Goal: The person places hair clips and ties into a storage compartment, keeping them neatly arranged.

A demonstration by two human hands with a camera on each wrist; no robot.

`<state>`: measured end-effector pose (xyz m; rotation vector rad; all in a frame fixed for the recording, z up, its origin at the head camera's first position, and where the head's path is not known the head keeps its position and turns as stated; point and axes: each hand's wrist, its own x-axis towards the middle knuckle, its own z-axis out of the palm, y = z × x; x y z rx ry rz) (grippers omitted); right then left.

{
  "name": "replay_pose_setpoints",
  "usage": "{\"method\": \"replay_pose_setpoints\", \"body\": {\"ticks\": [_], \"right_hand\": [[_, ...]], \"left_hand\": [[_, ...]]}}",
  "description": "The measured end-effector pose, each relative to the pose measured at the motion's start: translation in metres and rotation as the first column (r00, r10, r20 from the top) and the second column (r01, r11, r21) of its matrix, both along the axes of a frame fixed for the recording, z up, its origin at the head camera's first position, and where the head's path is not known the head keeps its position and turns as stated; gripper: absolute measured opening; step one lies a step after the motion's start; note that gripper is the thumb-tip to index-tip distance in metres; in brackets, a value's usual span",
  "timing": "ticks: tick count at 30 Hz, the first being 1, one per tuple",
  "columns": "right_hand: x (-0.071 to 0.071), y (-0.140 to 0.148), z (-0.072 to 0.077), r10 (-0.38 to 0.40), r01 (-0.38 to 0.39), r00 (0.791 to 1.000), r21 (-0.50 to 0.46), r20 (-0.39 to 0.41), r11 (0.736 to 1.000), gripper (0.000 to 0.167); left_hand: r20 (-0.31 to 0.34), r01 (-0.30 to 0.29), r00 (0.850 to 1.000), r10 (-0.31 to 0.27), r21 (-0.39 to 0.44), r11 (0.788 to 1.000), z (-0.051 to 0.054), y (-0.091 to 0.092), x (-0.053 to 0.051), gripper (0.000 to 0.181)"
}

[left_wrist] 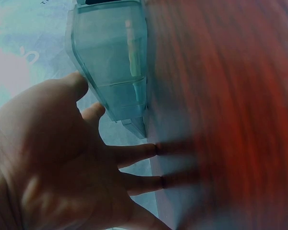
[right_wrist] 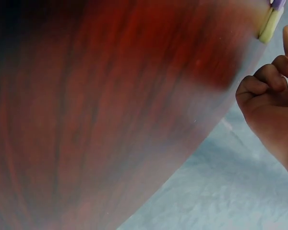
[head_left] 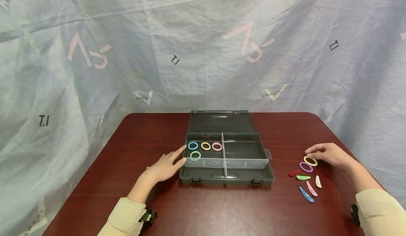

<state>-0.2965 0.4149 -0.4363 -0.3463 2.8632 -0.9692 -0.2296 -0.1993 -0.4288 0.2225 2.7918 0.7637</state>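
Note:
A dark translucent divided plastic box (head_left: 203, 181) lies with its lid (head_left: 222, 123) laid back. In the left compartment of its clear tray (head_left: 244, 164) are a blue hair tie (head_left: 189, 148), a yellow one, a pink one and a green one. My left hand (head_left: 163, 167) has its fingers spread, with thumb and index at the tray's left wall (left_wrist: 110, 52). My right hand (head_left: 333, 155) is just above a yellow hair tie (head_left: 314, 164) on the table, its outer fingers bent. A purple hair tie (head_left: 301, 169) lies against the yellow one.
Snap hair clips lie in front of the purple hair tie: red (head_left: 294, 173), green (head_left: 303, 177), white (head_left: 318, 181), pink (head_left: 312, 188) and blue (head_left: 306, 194). The reddish-brown table (head_left: 152, 130) ends at a printed grey cloth (head_left: 206, 70) behind.

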Motion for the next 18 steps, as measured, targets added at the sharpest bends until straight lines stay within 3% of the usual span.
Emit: {"method": "replay_pose_setpoints", "body": {"ticks": [18], "right_hand": [[-0.0006,-0.0012,-0.0028,0.015,-0.016,1.000,0.036,0.006,0.999,0.017]], "left_hand": [[-0.015,0.004,1.000,-0.004,0.011,1.000,-0.0001,0.0007,0.0006,0.065]]}}
